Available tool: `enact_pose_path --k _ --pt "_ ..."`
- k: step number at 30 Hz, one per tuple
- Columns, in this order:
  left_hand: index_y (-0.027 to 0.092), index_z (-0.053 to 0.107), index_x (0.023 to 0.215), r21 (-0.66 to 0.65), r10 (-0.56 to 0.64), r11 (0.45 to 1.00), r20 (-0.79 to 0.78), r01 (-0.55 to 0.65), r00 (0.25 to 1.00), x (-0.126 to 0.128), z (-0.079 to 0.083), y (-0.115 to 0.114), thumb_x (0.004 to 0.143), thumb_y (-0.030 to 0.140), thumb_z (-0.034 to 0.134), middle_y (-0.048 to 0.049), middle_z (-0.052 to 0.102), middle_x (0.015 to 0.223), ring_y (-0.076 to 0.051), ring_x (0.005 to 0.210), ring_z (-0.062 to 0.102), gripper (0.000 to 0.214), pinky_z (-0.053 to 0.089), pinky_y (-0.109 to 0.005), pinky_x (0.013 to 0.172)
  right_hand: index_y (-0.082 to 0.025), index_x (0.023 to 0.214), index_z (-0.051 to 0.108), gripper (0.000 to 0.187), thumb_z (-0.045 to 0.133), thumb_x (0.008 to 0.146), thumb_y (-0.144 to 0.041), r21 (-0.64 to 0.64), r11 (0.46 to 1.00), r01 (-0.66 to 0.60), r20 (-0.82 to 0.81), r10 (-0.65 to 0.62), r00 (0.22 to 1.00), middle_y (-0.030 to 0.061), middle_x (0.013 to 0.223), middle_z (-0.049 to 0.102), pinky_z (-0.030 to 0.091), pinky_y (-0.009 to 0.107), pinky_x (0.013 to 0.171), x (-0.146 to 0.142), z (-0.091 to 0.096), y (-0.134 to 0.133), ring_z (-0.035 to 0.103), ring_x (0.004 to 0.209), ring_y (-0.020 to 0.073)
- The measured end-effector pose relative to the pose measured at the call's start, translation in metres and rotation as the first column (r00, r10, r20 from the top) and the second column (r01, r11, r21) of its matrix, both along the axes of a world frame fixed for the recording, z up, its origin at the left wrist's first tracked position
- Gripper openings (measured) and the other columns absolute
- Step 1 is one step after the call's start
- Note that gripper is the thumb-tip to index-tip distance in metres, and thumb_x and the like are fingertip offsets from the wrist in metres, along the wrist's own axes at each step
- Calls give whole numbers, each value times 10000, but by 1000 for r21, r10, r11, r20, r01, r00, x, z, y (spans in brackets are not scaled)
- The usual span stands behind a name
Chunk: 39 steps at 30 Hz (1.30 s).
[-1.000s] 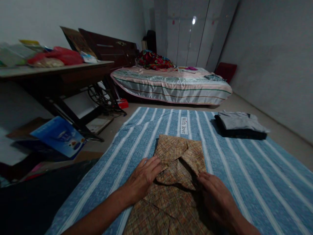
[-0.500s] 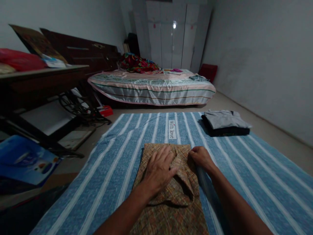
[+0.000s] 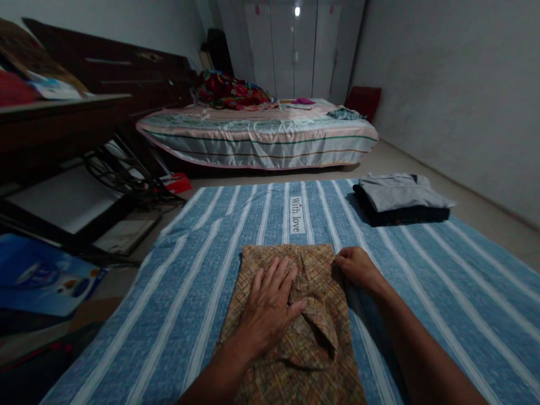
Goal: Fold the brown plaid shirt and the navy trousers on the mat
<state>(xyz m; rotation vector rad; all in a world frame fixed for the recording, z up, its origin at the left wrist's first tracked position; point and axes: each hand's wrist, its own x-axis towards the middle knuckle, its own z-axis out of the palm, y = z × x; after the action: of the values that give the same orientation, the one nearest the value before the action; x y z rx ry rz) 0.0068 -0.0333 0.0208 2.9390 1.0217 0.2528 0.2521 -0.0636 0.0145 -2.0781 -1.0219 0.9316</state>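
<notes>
A brown plaid garment (image 3: 295, 337), perhaps a shirt, lies folded into a long rectangle on the blue-and-white striped cloth (image 3: 202, 270). A raised fold with a dark gap shows near its middle. Flat on its upper left part rests my left hand (image 3: 272, 306), fingers stretched and slightly apart. My right hand (image 3: 356, 267) is closed at the top right edge, pinching the garment's border between thumb and fingers. The garment's lower end runs out of view at the bottom.
A stack of folded clothes (image 3: 400, 197), grey over black, sits at the far right of the cloth. Beyond is a bed (image 3: 261, 140) with a red floral blanket (image 3: 232, 90). A dark table (image 3: 63, 121) and a blue box (image 3: 46, 275) stand on the left.
The view has tilted down slightly and come closer. My right hand still pinches the right edge, and that edge now lies straighter and a little further right. My left hand stays flat on the garment.
</notes>
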Motion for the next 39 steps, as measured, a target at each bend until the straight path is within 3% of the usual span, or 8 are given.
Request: enact_pose_path --k 7,12,16,22,30,35,39 --pt "208 360 1416 2 13 1000 0 -13 1000 0 0 -1 912 529 399 -92 314 1514 -286 1401 233 598 219 -525 1115 -131 601 577 285 450 824 -252 -8 1000 11 2 -11 1000 39 432 537 303 178 324 2 2 14 482 321 124" --pt "203 367 1412 13 20 1000 3 -20 1000 0 -1 -2 913 535 388 -91 298 1521 -292 1402 230 600 231 -535 1105 -126 570 594 209 504 755 -164 11 1000 -2 127 0 992 23 436 525 297 176 366 7 1 30 476 348 107" --pt "200 362 1414 22 21 1000 -6 -21 1000 1 -1 -2 914 533 389 -86 288 1526 -287 1400 235 602 244 -526 1102 -137 542 606 203 536 731 -158 34 999 -37 261 27 965 39 490 556 311 199 449 10 7 30 526 468 128" --pt "222 325 1435 2 28 1000 -9 -28 1000 1 1 -3 913 536 392 -89 281 1528 -291 1399 239 613 249 -533 1100 -138 654 662 180 527 765 -180 50 998 -26 401 3 916 76 657 630 313 222 529 14 7 29 579 643 168" --pt "299 389 1401 -75 26 997 -31 -28 999 0 7 -6 897 526 444 -111 211 1549 -339 1397 230 556 248 -589 1076 -137 675 671 281 464 841 -232 19 998 -63 337 53 940 39 542 597 344 202 506 19 -2 33 560 514 131" --pt "296 364 1413 -53 22 998 -17 -23 1000 0 6 -6 899 501 459 -101 204 1553 -326 1405 210 562 249 -585 1081 -165 902 712 228 496 842 -209 48 997 -57 362 36 931 62 788 679 373 207 586 20 -2 38 618 724 163" --pt "284 374 1409 -58 25 998 -22 -26 999 0 6 -6 888 507 475 -111 221 1546 -329 1402 219 575 249 -590 1080 -165 856 714 197 528 797 -142 49 992 -118 341 95 935 35 748 671 368 194 578 21 0 38 604 696 144"
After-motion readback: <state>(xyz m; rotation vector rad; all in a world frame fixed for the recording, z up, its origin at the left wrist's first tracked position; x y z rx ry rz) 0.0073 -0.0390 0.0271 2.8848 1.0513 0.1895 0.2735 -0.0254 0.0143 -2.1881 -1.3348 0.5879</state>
